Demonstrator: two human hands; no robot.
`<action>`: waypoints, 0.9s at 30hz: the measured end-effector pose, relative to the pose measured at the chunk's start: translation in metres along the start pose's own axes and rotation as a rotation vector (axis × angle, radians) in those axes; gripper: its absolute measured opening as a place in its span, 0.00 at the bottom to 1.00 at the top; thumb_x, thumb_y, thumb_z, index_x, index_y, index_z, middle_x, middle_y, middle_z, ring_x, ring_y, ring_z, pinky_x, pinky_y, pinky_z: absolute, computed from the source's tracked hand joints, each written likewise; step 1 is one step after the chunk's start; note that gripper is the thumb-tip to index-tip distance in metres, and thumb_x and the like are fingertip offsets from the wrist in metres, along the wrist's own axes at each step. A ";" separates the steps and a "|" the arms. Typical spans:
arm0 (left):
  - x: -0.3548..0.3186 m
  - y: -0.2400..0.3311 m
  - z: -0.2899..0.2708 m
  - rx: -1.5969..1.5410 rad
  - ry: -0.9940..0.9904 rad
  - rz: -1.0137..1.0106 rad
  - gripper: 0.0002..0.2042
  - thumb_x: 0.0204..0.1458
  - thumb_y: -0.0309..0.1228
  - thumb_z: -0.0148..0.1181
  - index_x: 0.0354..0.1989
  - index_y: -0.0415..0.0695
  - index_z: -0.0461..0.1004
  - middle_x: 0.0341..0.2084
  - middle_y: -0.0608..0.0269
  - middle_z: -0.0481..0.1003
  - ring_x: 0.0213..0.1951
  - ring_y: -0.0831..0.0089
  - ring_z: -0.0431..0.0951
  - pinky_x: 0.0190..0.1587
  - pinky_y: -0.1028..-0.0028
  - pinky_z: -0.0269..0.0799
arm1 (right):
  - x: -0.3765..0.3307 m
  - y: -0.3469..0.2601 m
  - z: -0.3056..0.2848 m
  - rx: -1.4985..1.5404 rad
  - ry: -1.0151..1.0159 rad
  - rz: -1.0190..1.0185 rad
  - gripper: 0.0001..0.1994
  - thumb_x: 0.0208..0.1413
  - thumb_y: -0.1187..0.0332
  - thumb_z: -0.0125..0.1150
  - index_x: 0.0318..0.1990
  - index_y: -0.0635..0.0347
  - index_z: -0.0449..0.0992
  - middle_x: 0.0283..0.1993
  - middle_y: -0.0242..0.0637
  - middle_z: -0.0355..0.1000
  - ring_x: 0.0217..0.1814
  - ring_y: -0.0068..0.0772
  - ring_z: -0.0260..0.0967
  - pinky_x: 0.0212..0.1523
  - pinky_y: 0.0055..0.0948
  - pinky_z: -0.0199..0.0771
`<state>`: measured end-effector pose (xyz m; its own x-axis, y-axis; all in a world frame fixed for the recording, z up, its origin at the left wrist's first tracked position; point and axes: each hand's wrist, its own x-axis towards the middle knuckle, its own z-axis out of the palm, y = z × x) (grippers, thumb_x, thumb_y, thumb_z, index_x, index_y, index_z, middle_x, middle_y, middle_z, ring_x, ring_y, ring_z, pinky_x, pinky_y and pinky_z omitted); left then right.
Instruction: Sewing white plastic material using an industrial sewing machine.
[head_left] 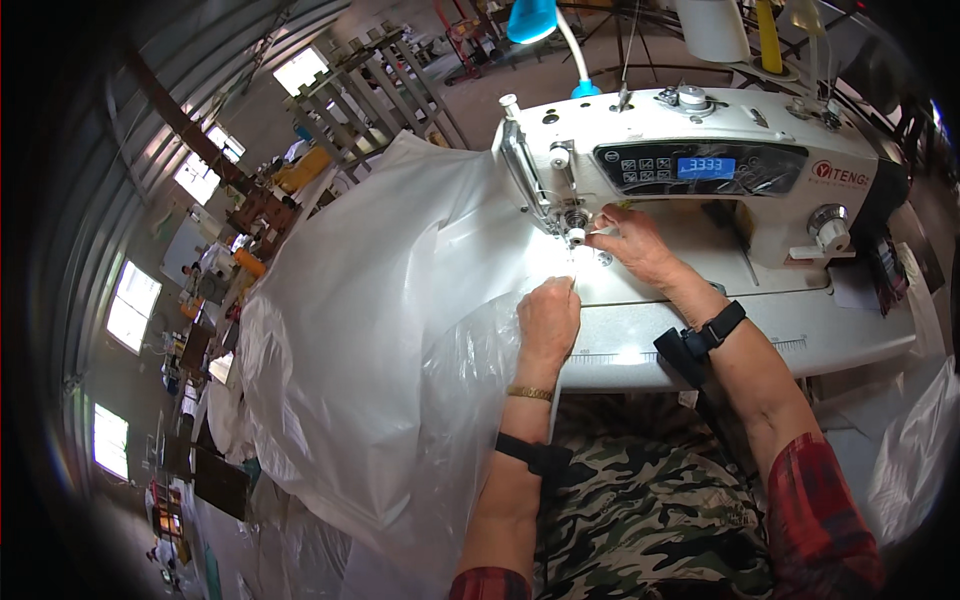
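A white sewing machine stands before me, its lamp-lit needle area at the left end. My right hand reaches in beside the round thread tension dial, fingers pinched together; what they hold, if anything, is too small to make out. Just in front of the needle, my left hand is closed at the edge of a large translucent white plastic sheet. A narrow white strip runs down from under that hand past the table edge; the fingers hide what they grip.
The sheet spreads left over the sewing table and hangs off its front. A blue lamp and thread cones rise behind the machine. More plastic sheeting hangs at right. Metal frames stand at far left.
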<state>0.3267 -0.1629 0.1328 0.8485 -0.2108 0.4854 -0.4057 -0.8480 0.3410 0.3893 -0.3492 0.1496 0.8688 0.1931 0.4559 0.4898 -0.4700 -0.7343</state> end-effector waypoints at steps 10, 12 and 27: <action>-0.001 0.001 0.000 0.004 0.034 0.043 0.08 0.52 0.27 0.53 0.34 0.38 0.78 0.31 0.49 0.78 0.35 0.51 0.79 0.40 0.55 0.73 | -0.002 -0.001 0.003 0.063 0.044 -0.003 0.22 0.50 0.57 0.69 0.43 0.65 0.73 0.40 0.43 0.74 0.43 0.42 0.72 0.47 0.36 0.71; 0.000 0.001 0.001 -0.008 0.042 0.058 0.08 0.52 0.27 0.53 0.34 0.38 0.79 0.31 0.49 0.79 0.35 0.51 0.79 0.40 0.55 0.73 | -0.001 0.000 0.004 0.066 0.061 -0.003 0.22 0.49 0.57 0.69 0.44 0.64 0.73 0.40 0.43 0.74 0.44 0.43 0.72 0.47 0.37 0.71; 0.000 0.002 0.000 0.007 0.014 0.005 0.11 0.51 0.26 0.54 0.38 0.38 0.81 0.32 0.47 0.79 0.34 0.50 0.80 0.40 0.57 0.74 | -0.003 -0.010 -0.003 -0.005 -0.016 0.073 0.27 0.49 0.50 0.65 0.50 0.60 0.71 0.43 0.48 0.76 0.47 0.52 0.73 0.50 0.42 0.71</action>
<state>0.3258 -0.1643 0.1334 0.8417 -0.2081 0.4983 -0.4074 -0.8504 0.3330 0.3815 -0.3473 0.1573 0.9033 0.1720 0.3931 0.4248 -0.4873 -0.7629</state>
